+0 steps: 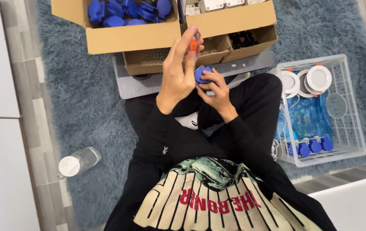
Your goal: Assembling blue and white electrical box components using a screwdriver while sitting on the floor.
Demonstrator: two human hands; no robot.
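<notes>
Rug (84,107): grey-blue shag, spread under you and everything listed here; pale plank floor shows along its left edge.

Your legs: black trousers, crossed, at the middle of the scene.

Large cardboard box (131,36): far left of centre, flaps open, filled with blue plastic parts (123,10).

Second cardboard box (234,19): far, just right of the first, holding white parts.

Low cardboard tray (200,53): in front of both boxes, split into compartments; the right one holds small black pieces. It sits on a grey board (136,87).

Clear plastic crate (354,128): to your right, holding round white fittings (318,78) at its far end, a blue bag (307,119) in the middle and a row of blue parts at its near edge.

Water bottle (78,161): lying on its side on the rug, near left, white cap towards the floor.

Left hand (178,72): raised over your lap, fingers wrapped round an orange-handled tool (194,42) that points away from you; its tip is hidden.

Right hand (217,90): just beside the left, touching it, fingers pinched on a small blue part (201,73).

Small blue part: between your two hands, above your crossed legs, just near of the grey board.
</notes>
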